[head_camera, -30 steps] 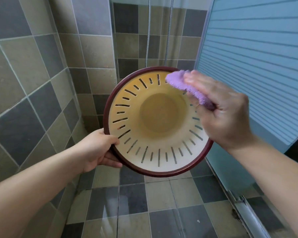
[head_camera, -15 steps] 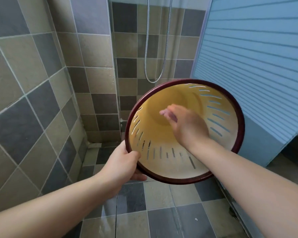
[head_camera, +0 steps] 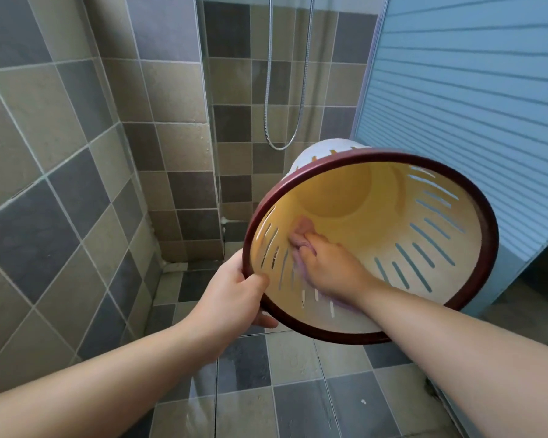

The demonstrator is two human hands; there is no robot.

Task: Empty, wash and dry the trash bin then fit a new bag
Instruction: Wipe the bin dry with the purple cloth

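A cream slotted trash bin (head_camera: 431, 279) with a dark red rim is held up in the air, tilted with its mouth toward me. My left hand (head_camera: 234, 295) grips the rim at its lower left, thumb inside the rim. My right hand (head_camera: 329, 267) reaches inside the bin and holds a purple cloth (head_camera: 301, 235) pressed against the inner left wall near the slots. Most of the cloth is hidden under the hand. The bin looks empty inside.
Tiled walls stand to the left and ahead. A shower hose (head_camera: 285, 90) hangs on the far wall. A blue slatted sliding door (head_camera: 475, 90) is at the right, with its floor track (head_camera: 440, 396) at the lower right. The tiled floor (head_camera: 298, 390) looks wet.
The bin has tilted and shifted to the right. My right hand with the cloth went from the rim's top edge into the bin and now wipes the inner left wall.
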